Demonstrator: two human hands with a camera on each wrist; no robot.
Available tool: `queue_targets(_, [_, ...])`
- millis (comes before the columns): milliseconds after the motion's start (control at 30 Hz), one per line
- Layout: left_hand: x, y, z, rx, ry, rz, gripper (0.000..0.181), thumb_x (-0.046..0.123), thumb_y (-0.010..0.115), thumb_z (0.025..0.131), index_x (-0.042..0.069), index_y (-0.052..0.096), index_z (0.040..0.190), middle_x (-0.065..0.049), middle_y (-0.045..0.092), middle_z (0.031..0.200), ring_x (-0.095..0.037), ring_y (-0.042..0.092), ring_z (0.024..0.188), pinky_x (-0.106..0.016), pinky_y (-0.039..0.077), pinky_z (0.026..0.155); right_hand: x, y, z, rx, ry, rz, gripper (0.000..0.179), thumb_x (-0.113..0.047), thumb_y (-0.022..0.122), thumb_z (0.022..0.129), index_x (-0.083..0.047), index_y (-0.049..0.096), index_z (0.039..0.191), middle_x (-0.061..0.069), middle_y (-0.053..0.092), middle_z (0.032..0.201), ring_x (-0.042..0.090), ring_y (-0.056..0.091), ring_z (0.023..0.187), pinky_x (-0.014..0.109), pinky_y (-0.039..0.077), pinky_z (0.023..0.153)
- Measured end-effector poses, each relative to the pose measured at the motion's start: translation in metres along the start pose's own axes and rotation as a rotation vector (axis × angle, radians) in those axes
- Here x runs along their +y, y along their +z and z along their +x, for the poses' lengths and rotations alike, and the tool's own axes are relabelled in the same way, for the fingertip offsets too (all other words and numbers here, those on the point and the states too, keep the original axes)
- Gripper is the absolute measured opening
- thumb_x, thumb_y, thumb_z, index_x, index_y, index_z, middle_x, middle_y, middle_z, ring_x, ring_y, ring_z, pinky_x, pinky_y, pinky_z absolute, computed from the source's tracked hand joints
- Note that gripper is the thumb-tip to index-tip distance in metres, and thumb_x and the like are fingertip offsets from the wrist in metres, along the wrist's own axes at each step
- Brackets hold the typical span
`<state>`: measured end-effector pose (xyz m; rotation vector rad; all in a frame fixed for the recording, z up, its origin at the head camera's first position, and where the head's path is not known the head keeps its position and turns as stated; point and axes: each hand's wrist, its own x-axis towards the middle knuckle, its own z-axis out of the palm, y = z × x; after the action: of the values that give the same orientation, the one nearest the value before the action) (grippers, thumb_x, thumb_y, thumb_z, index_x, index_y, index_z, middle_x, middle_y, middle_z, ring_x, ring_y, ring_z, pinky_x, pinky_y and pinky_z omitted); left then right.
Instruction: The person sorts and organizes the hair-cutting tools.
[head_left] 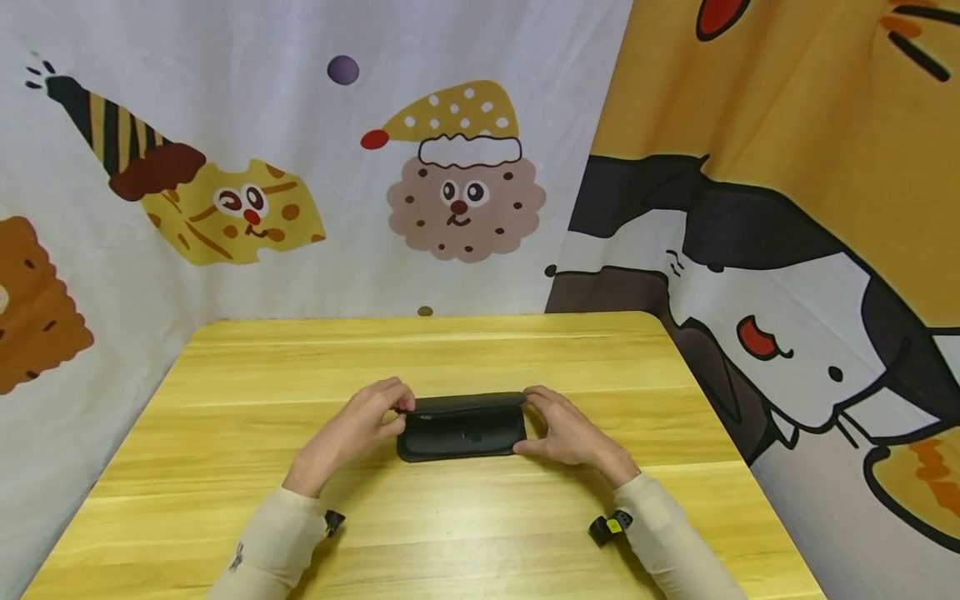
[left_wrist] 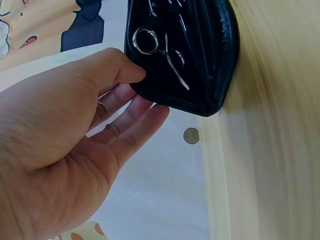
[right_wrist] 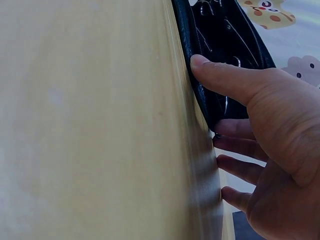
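A black zippered case (head_left: 461, 446) lies on the table between the two hands, its far flap (head_left: 468, 404) raised. My left hand (head_left: 371, 417) pinches the flap's left end between thumb and fingers. At the right end, my right hand (head_left: 562, 429) holds the case, thumb (right_wrist: 220, 72) on the near rim and fingertips at the far corner. Inside, the left wrist view shows scissors (left_wrist: 176, 71) with silver finger rings, and more slim metal tools partly hidden. A zip (left_wrist: 209, 35) runs along the case's edge.
The case rests on a light wooden table (head_left: 465, 525). Behind and to the right hang curtains (head_left: 300, 100) with cartoon prints, close to the table's edges. A small dark device (head_left: 611, 527) sits at the right wrist, another (head_left: 334, 522) at the left.
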<state>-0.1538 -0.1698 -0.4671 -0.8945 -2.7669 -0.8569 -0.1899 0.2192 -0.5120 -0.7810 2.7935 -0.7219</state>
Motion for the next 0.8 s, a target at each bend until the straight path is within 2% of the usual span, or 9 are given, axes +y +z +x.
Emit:
queue_targets(133, [0.001,0.000,-0.004,-0.020,0.011,-0.003,0.018,-0.006,0.078,0.100,0.009,0.074,0.108,-0.002,0.072,0.106,-0.020,0.069,0.097,-0.037,0.064,0.086,0.000,0.000,0.000,-0.001,0.008,0.018,0.094,-0.050,0.092,0.094,0.004,0.056,0.161,0.020,0.050,0.174,0.045,0.052,0.159,0.063,0.045,0.131])
queue_targets(400, [0.002,0.003,-0.009,-0.066,0.039,-0.003,0.018,-0.005,0.080,0.098,0.010,0.079,0.107,-0.001,0.075,0.104,-0.019,0.072,0.095,-0.040,0.067,0.083,0.001,-0.001,-0.001,-0.001,0.010,0.047,0.089,-0.048,0.093,0.094,0.003,0.059,0.158,0.018,0.052,0.172,0.044,0.055,0.156,0.063,0.049,0.128])
queue_targets(633, [0.001,0.008,-0.010,-0.095,0.056,0.049,0.022,-0.008,0.082,0.089,0.011,0.080,0.101,0.000,0.076,0.102,-0.017,0.072,0.092,-0.032,0.064,0.080,0.001,0.000,0.000,0.008,-0.002,0.045,0.085,-0.047,0.094,0.093,0.001,0.063,0.154,0.016,0.054,0.169,0.041,0.058,0.153,0.060,0.051,0.127])
queue_targets(800, [0.002,0.013,-0.011,-0.119,0.052,0.096,0.023,-0.008,0.084,0.086,0.011,0.081,0.098,0.000,0.075,0.100,-0.018,0.071,0.090,-0.031,0.064,0.079,0.001,0.000,0.001,0.016,-0.011,0.035,0.082,-0.046,0.095,0.092,0.001,0.065,0.152,0.016,0.056,0.167,0.041,0.059,0.152,0.060,0.051,0.127])
